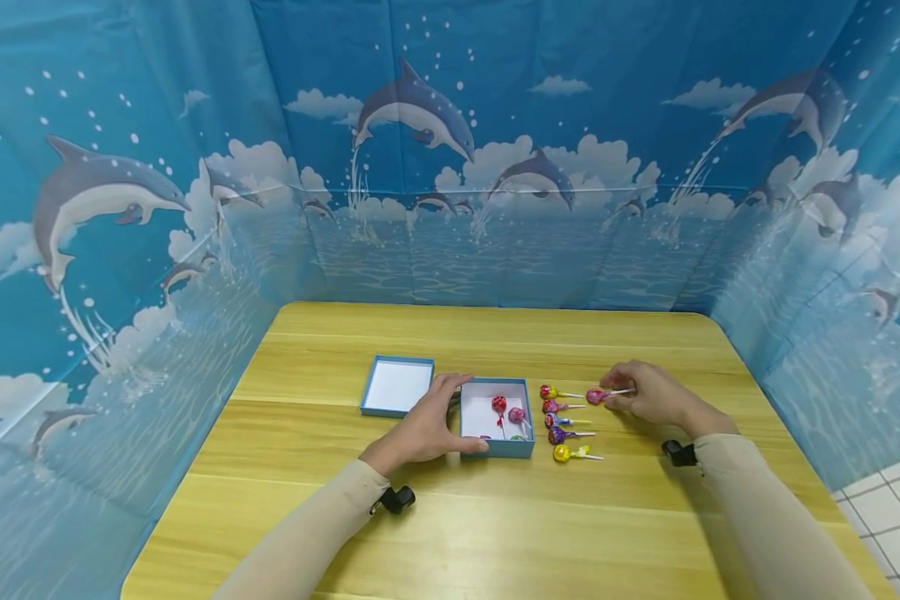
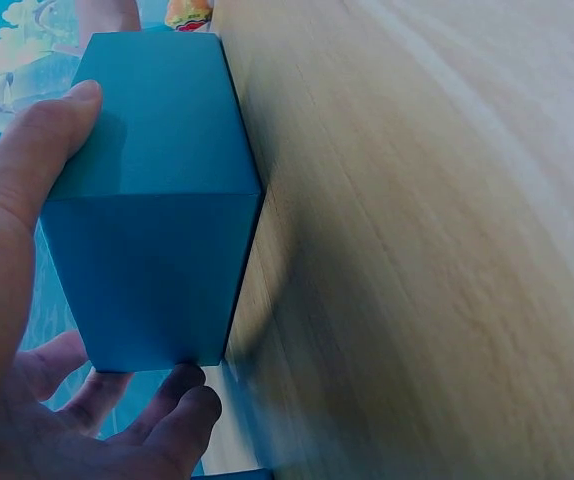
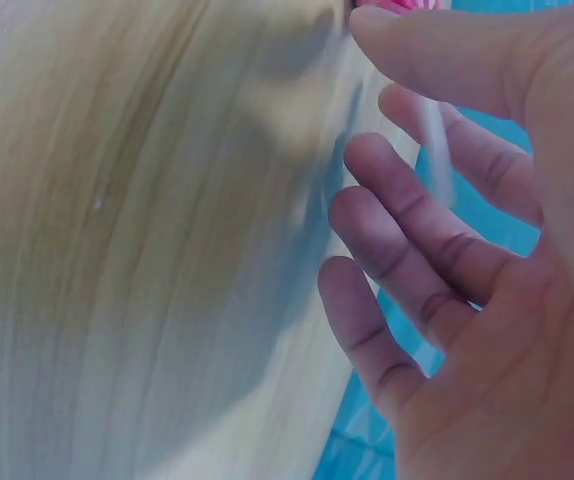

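Observation:
A blue open-topped box (image 1: 512, 449) with a white inside stands mid-table, holding a red lollipop (image 1: 498, 403), a pink one (image 1: 517, 414) and others partly hidden by its front wall. My left hand (image 1: 423, 423) grips its left end, thumb on the near wall (image 2: 157, 120) and fingers at the far side. To the right, my right hand (image 1: 654, 397) pinches a pink lollipop (image 1: 596, 397) between thumb and fingertips, close over the table. Its white stick (image 3: 435, 150) points back toward the palm in the right wrist view; the other fingers are loosely bent.
Between box and right hand, several lollipops lie in a column, from a red-and-yellow one (image 1: 547, 392) to a yellow one (image 1: 562, 453) nearest me. A blue lid (image 1: 397, 386), white inside up, lies left of the box. Dolphin-print curtains (image 1: 450, 250) surround the wooden table (image 1: 495, 525).

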A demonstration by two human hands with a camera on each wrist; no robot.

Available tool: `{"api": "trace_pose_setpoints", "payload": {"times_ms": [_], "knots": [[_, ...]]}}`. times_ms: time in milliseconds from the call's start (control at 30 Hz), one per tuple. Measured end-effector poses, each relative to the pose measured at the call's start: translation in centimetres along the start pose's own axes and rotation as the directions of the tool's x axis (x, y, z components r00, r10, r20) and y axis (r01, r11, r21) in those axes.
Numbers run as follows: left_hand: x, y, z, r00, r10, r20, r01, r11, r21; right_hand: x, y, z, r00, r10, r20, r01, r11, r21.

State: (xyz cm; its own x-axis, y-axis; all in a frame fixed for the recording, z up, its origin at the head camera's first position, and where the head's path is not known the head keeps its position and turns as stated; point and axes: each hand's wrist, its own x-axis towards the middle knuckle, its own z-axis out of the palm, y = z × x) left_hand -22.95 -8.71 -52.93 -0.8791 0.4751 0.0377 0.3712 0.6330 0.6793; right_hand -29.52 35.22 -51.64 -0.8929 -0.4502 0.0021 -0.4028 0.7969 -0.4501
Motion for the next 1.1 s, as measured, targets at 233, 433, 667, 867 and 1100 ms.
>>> {"api": "trace_pose_setpoints", "payload": {"times_ms": [233, 433, 667, 867, 1100], "knots": [[-0.1, 0.1, -0.1, 1.0, 0.0, 0.0, 0.0, 1.0, 0.004, 0.0, -1.4, -0.3, 0.999, 0.008, -0.045, -0.008, 1.0, -0.006], [0.0, 0.1, -0.1, 1.0, 0.005, 0.001, -0.005, 1.0, 0.006, 0.3, -3.1, -0.7, 0.998, -0.026, -0.056, 0.024, 0.999, -0.028], [-0.1, 0.2, -0.1, 1.0, 0.001, 0.003, -0.001, 1.0, 0.005, 0.8, -5.3, -0.5, 0.996, -0.069, -0.056, 0.065, 0.995, -0.073], [-0.1, 0.2, -0.2, 1.0, 0.003, 0.003, -0.003, 1.0, 0.01, 1.5, -7.6, 0.1, 0.989, -0.14, -0.041, 0.137, 0.987, -0.078], [0.0, 0.3, -0.4, 1.0, -0.003, 0.006, 0.003, 1.0, 0.02, 2.1, -10.9, 0.6, 0.98, -0.2, -0.003, 0.199, 0.976, -0.085]]}}
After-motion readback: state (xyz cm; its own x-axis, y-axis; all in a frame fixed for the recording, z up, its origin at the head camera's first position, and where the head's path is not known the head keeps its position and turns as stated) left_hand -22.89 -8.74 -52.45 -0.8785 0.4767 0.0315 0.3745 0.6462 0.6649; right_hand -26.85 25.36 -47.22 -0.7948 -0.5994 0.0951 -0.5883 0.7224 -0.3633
